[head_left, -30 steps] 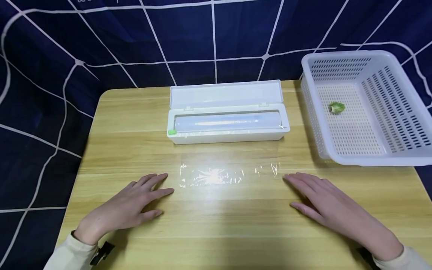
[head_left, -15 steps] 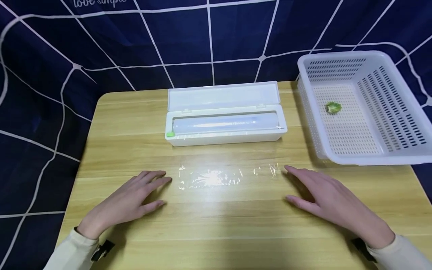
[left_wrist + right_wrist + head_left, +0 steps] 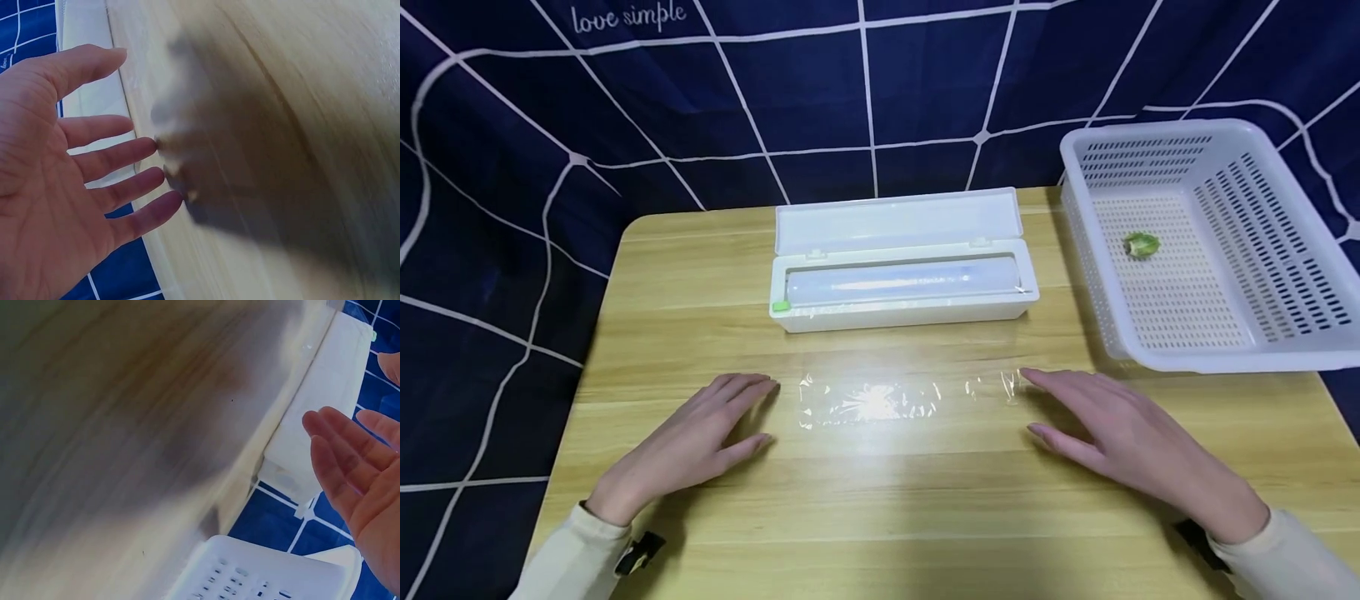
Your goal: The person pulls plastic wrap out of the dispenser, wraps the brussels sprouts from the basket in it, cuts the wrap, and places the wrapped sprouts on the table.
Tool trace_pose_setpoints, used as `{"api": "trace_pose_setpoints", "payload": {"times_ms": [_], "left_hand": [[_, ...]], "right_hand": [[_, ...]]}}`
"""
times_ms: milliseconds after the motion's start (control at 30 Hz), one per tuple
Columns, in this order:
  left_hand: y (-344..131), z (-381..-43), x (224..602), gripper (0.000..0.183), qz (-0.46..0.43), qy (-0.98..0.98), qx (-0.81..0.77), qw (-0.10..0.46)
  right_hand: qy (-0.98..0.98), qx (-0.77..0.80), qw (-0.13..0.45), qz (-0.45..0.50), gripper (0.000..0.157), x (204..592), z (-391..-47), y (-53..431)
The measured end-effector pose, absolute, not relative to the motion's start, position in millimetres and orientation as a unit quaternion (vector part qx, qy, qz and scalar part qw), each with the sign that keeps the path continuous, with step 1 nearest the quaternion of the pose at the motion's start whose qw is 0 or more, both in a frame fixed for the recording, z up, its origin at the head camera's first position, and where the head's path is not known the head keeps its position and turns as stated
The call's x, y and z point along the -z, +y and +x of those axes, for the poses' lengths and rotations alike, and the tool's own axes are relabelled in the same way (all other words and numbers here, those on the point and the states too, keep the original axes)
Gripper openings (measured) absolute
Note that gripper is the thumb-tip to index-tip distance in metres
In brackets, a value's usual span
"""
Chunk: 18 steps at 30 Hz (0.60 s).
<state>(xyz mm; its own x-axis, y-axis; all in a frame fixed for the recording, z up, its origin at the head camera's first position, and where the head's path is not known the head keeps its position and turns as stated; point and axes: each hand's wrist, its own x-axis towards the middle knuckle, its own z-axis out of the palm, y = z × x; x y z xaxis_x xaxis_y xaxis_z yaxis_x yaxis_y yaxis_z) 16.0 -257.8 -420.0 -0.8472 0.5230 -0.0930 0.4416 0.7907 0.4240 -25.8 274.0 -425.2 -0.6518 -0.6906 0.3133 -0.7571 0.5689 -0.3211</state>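
Note:
A white cling film box (image 3: 910,315) stands on the wooden table with its lid tipped back. The film roll (image 3: 902,280) lies inside, and a small green piece (image 3: 782,306) sits at its left front corner. A sheet of clear cling film (image 3: 876,402) runs out from the box over the table, seen mostly by its glints. My left hand (image 3: 700,433) holds nothing, fingers loosely extended, just left of the sheet. On the other side my right hand (image 3: 1116,437) is likewise bare, its index fingertip right at the sheet's right edge.
At the right of the table stands a white perforated plastic basket (image 3: 1123,308) with a small green vegetable piece (image 3: 1141,245) in it. A dark blue curtain with white lines (image 3: 820,100) hangs behind and to the left of the table.
The left hand's fingers have drawn together from a wider spread. My right hand has shifted a little up and toward the film's edge. The film and box stay in place.

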Motion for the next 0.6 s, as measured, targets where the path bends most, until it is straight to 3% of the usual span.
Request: {"api": "trace_pose_setpoints", "payload": {"times_ms": [400,600], "left_hand": [[-260,5,426,0.073,0.212,0.945,-0.237,0.071],[-262,-3,424,0.088,0.187,0.943,-0.270,0.062]], "right_hand": [[-0.836,-0.257,0.172,0.452,0.057,411,-41,263],[-0.829,-0.275,0.193,0.448,0.057,403,-47,263]]}}
